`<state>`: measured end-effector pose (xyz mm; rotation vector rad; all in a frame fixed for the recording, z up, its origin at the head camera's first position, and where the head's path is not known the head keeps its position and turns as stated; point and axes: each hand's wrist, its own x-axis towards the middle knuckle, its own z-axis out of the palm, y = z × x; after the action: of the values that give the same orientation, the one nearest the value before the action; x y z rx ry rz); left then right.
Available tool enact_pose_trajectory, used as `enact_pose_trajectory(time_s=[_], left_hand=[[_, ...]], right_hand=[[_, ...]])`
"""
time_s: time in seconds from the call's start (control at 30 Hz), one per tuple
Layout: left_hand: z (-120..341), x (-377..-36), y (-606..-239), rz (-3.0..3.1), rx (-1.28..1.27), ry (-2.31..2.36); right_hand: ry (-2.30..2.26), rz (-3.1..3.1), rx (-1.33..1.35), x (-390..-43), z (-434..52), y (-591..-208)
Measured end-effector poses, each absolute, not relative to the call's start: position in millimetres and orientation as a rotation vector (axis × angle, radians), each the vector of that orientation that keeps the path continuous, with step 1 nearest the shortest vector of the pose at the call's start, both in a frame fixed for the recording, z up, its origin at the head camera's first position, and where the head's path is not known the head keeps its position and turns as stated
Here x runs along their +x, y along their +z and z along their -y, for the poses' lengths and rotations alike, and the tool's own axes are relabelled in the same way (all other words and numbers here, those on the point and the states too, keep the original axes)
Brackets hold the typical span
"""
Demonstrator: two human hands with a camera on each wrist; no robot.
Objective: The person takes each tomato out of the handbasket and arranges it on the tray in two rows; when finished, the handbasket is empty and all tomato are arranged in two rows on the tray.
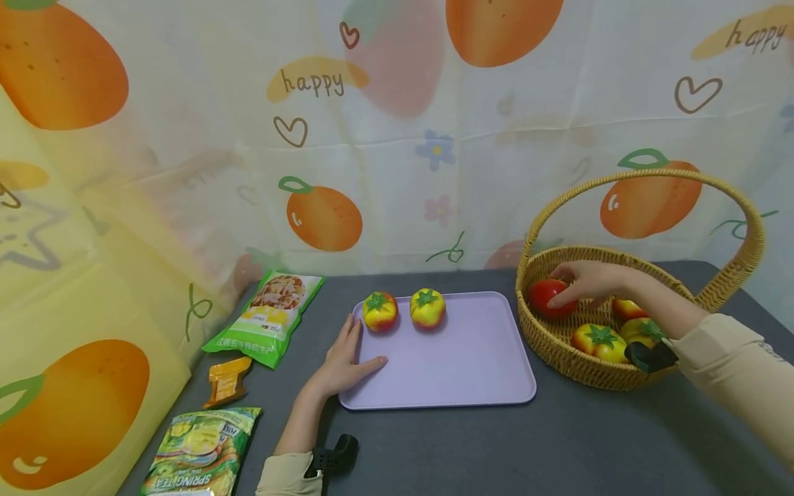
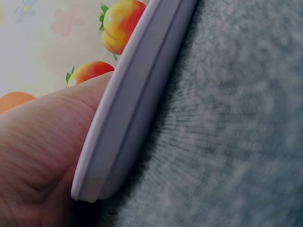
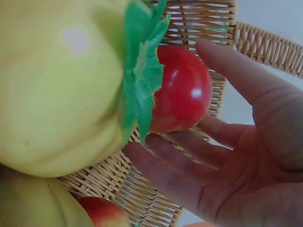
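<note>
Glossy, round red tomato (image 1: 542, 297) at ten o'clock inside wicker basket (image 1: 548, 348), right hand (image 1: 592, 280) with fingers curled round it, left hand (image 1: 347, 362), fingers spread, at nine o'clock on lilac tray (image 1: 446, 368).

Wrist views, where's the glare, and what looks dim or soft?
Right wrist view: white glints on the red fruit, a paler one on the nearest yellow fruit. Left wrist view: dim overall, the tabletop soft and mottled, with dark shadow along the lavender tray.
</note>
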<state>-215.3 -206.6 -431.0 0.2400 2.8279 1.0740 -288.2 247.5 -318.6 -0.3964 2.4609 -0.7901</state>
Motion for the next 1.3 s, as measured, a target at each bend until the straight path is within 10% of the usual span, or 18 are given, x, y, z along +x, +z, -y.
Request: enact_pose_trajectory(time_s=[1.3], left_hand=[[208, -216, -432, -2.825, 0.227, 1.071]], right_hand=[[-0.600, -2.639, -0.697, -271, -249, -302]])
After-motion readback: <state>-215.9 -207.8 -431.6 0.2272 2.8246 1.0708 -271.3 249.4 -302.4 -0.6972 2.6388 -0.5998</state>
